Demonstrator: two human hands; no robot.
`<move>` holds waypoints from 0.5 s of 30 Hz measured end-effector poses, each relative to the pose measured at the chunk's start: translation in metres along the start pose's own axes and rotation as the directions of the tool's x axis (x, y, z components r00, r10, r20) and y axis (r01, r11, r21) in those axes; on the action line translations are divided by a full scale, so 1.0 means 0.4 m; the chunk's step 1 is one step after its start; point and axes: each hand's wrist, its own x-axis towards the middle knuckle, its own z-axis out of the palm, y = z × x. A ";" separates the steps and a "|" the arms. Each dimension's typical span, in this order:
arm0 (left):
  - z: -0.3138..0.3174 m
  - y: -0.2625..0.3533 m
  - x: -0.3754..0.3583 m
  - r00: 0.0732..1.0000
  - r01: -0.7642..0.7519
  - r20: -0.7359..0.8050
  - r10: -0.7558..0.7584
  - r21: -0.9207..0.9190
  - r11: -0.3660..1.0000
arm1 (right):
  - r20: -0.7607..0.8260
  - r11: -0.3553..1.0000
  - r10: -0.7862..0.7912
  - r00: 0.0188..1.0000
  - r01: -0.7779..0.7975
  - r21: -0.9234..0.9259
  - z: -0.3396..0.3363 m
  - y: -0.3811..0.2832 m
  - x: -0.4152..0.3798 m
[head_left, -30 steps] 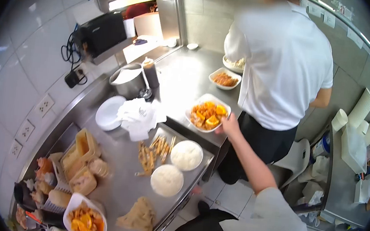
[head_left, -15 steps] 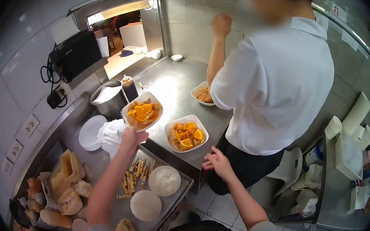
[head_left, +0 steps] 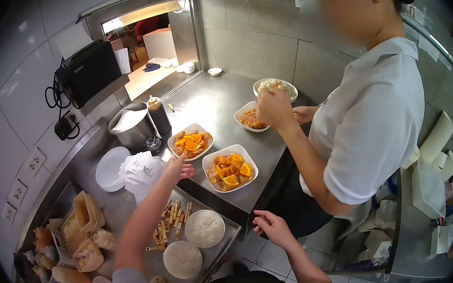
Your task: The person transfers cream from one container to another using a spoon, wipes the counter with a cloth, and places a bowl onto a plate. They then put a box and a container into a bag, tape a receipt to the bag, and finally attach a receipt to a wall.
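My left hand (head_left: pixel 178 170) grips the near rim of a white bowl (head_left: pixel 191 142) of sauced food topped with orange slices, at the edge of the steel counter. The fingers below the rim are stretched out; whether the bowl's base rests fully on the counter is hard to see. Beside it stands a second white bowl (head_left: pixel 230 168) with similar food and orange slices. My right hand (head_left: pixel 275 228) hovers off the counter's front corner, fingers loosely bent and apart, holding nothing.
A co-worker (head_left: pixel 364 122) in a white shirt has hands at a bowl of rice (head_left: pixel 276 87), behind a smaller food bowl (head_left: pixel 252 116). A sauce bottle (head_left: pixel 158 115), metal pot (head_left: pixel 130 124), napkins (head_left: pixel 142 170), clips (head_left: pixel 172 221) and round white-topped containers (head_left: pixel 204 228) stand nearby.
My left hand has moved the bowl right and down towards the second bowl, and it tilts less. My right hand has moved lower. The co-worker has turned and lowered an arm to the rice bowl.
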 end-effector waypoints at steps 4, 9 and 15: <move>0.036 0.082 -0.214 0.986 -0.147 -0.075 0.152 0.070 0.987 | 0.001 0.998 -0.052 0.999 0.052 -0.041 0.040 -0.054 0.011; 0.088 0.106 -0.476 0.876 -0.454 0.355 0.327 0.375 0.808 | -0.043 0.992 -0.075 0.996 0.070 -0.103 0.081 -0.046 -0.017; 0.158 0.060 -0.823 0.498 -0.867 0.864 0.073 0.499 0.012 | -0.201 0.991 -0.115 0.973 0.097 -0.096 0.135 -0.022 -0.193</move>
